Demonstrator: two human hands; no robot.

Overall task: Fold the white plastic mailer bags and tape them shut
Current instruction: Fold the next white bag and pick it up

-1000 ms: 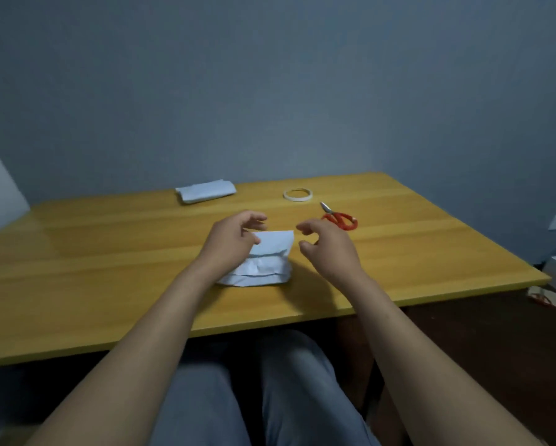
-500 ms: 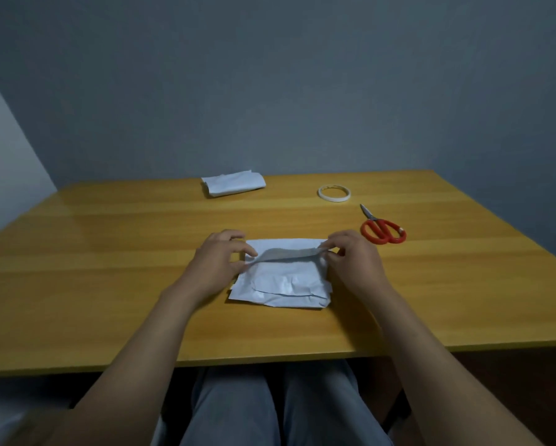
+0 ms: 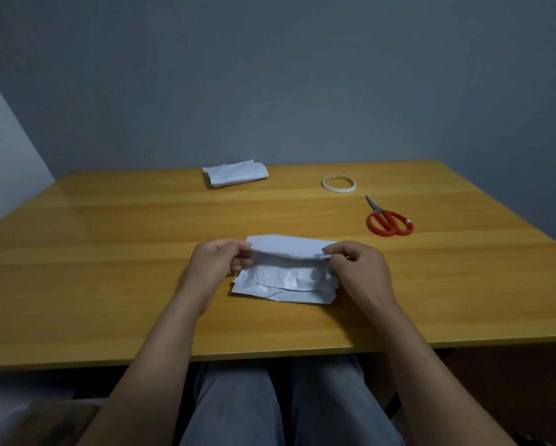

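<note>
Crinkled glossy white mailer bag (image 3: 286, 281)

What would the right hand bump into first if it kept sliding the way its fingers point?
The right hand points left along the mailer bag's raised flap, toward the left hand pinching the other end. It would probably meet that hand's fingertips first, though depth is hard to judge.
</note>
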